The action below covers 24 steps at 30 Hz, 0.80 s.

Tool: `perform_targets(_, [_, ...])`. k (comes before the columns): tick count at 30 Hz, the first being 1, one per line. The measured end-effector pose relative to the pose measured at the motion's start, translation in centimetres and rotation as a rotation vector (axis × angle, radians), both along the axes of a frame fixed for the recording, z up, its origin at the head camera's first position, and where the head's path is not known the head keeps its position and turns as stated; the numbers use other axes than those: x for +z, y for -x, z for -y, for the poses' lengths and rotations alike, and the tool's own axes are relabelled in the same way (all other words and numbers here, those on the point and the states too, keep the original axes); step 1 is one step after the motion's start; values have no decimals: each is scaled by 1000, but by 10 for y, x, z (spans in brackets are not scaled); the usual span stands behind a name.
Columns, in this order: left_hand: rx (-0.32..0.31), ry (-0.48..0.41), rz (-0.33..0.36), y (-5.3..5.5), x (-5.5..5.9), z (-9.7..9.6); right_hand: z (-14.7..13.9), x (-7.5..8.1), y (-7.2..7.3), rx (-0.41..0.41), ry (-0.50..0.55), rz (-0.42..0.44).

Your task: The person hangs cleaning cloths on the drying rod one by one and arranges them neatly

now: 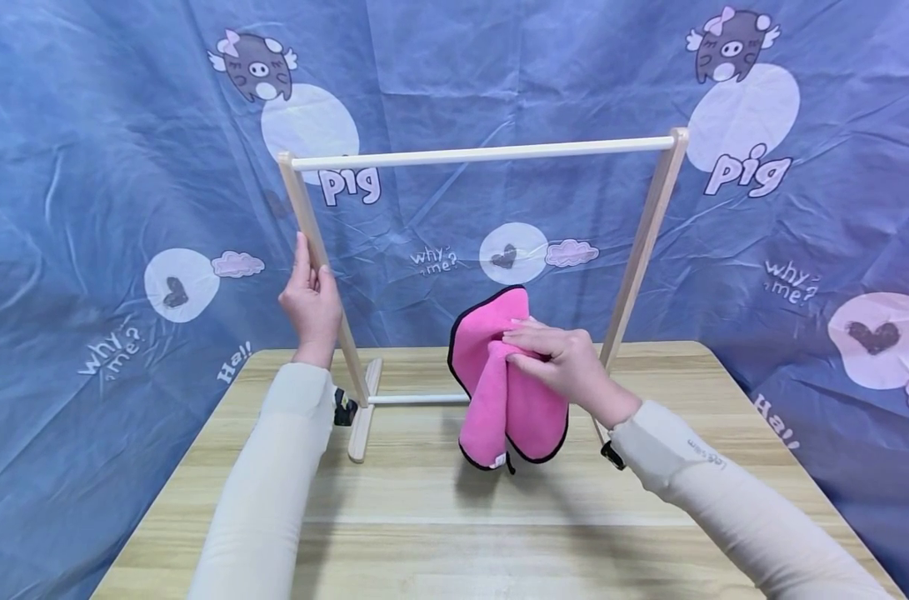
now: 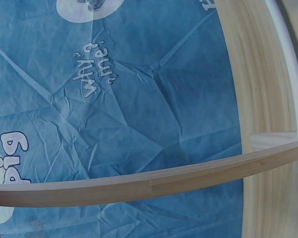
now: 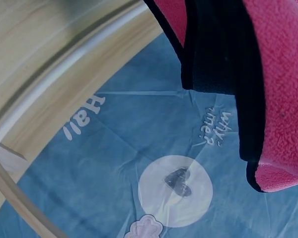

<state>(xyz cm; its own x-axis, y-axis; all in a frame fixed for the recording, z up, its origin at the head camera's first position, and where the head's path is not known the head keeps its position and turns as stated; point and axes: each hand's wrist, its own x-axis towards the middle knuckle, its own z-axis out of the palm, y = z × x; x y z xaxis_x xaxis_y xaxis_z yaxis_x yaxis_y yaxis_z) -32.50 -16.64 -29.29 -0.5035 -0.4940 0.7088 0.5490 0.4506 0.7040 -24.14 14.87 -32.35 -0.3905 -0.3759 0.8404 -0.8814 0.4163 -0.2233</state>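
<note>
A wooden rack (image 1: 491,152) with a white top rail stands on the table. My left hand (image 1: 313,308) grips its left post (image 1: 310,212) partway up, with fingers at the front and side of the wood. That post (image 2: 154,186) crosses the left wrist view, where only a sliver of finger shows at the left edge. My right hand (image 1: 562,358) pinches a pink cloth (image 1: 484,408) with black edging, bunched near its middle. The cloth hangs in folds in front of the rack's lower rail, over the table. Its fuzzy surface (image 3: 288,89) fills the right side of the right wrist view.
The light wood table (image 1: 394,533) has rounded back corners. A blue printed curtain (image 1: 454,75) hangs close behind the rack and along both sides. Low down, a white lower rail (image 1: 417,399) joins the posts, and a wooden foot (image 1: 362,425) supports the left one.
</note>
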Motion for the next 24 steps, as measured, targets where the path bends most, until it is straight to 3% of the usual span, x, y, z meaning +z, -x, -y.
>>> perform_targets(5, [2, -8, 5, 0, 0, 0, -1, 5, 0, 0, 10, 16])
perform_targets(13, [-7, -10, -4, -1, 0, -1, -4, 15, 5, -10, 22, -37])
perform_targets(24, [-5, -3, -3, -1, -1, 0, -8, 33, 6, -79, 8, -75])
